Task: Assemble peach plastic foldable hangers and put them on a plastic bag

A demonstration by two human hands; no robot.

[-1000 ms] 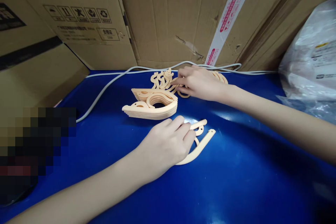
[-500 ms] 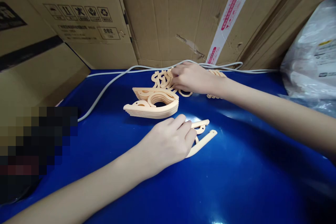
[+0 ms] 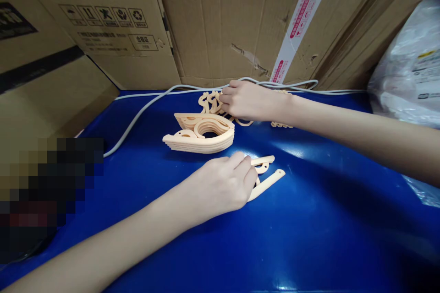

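Cardboard boxes back a glossy blue tabletop, where the left hand pinches a beige V-shaped frame near a stack of similar frames. Beyond it, the right hand reaches among hooked pieces, its grip hidden.

One left hand, one right hand, one loose frame, one stack of several matching frames, several hooks too overlapped to count, at least two cardboard boxes, one plastic bag, one table.
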